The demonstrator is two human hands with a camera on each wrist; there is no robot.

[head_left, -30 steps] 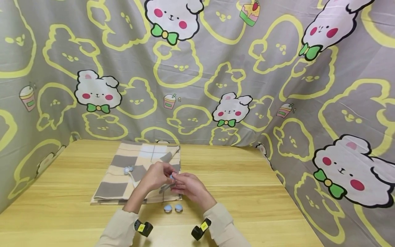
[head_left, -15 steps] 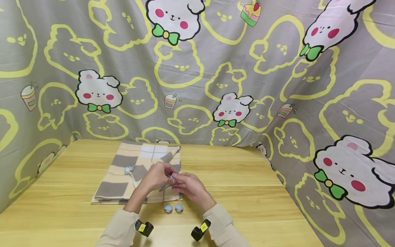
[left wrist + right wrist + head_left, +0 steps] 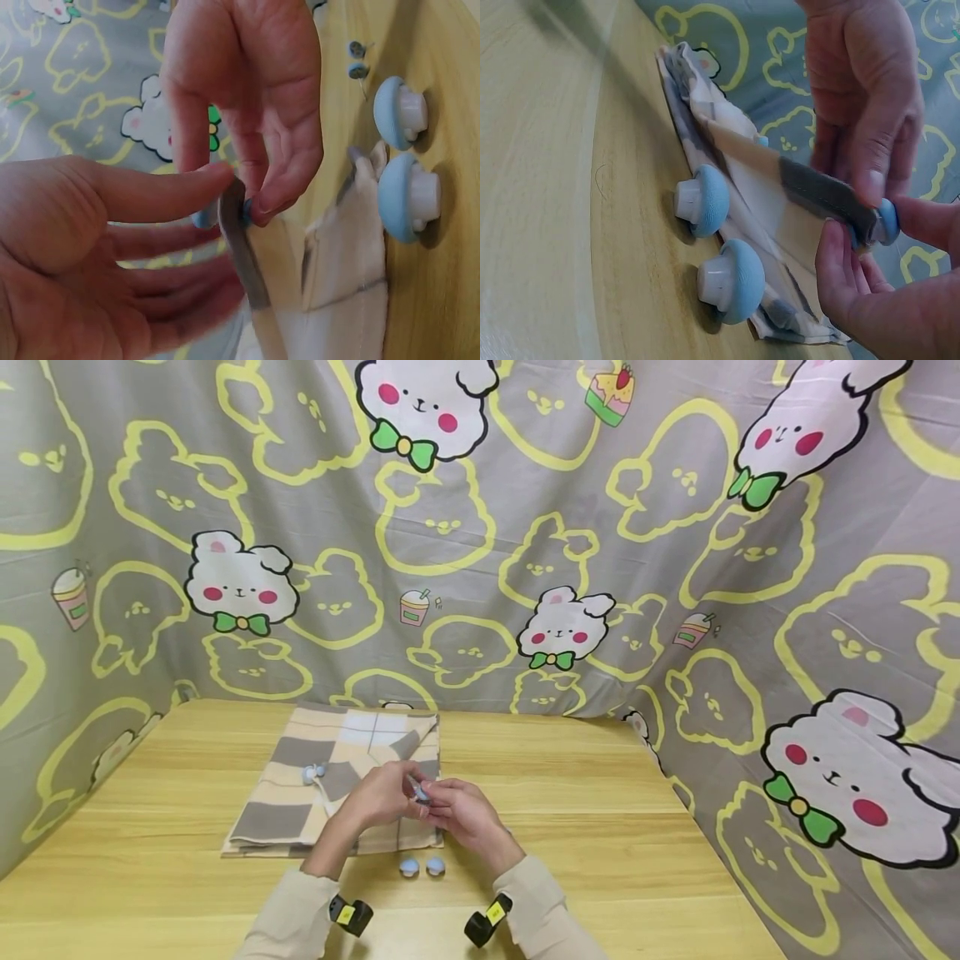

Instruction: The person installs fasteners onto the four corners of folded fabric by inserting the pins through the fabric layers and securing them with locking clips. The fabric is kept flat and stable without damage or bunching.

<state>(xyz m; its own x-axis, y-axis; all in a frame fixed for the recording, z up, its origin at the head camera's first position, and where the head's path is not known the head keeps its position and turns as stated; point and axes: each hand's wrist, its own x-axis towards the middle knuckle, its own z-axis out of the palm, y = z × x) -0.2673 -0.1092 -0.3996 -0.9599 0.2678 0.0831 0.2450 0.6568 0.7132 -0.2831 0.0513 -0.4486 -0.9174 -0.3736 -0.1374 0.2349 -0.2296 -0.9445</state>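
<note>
My left hand [image 3: 384, 795] pinches the grey edge of a folded checked cloth [image 3: 273, 820], thumb on the fabric in the right wrist view. Facing it, my right hand [image 3: 468, 817] holds a light-blue, mushroom-shaped fabric clip [image 3: 422, 792] at that edge. The right wrist view shows the clip's rounded blue cap [image 3: 887, 222] between right-hand fingers, against the cloth edge [image 3: 829, 196]. Some blue shows on the cloth's other side too; fingers cover the rest. Two more mushroom-shaped clips [image 3: 731, 281] with white stems lie on the table in front of the cloth.
Another blue-and-white clip [image 3: 312, 773] sits on the cloth's left part, by a raised pale fold. Two small blue round pieces [image 3: 357, 60] lie on the wooden table [image 3: 570, 827] in the left wrist view. A patterned grey curtain [image 3: 465, 527] surrounds the table's back and sides.
My left hand has dropped slightly and its fingers have shifted at the cloth edge. More of the clip shows between the hands. The loose clips have stayed put.
</note>
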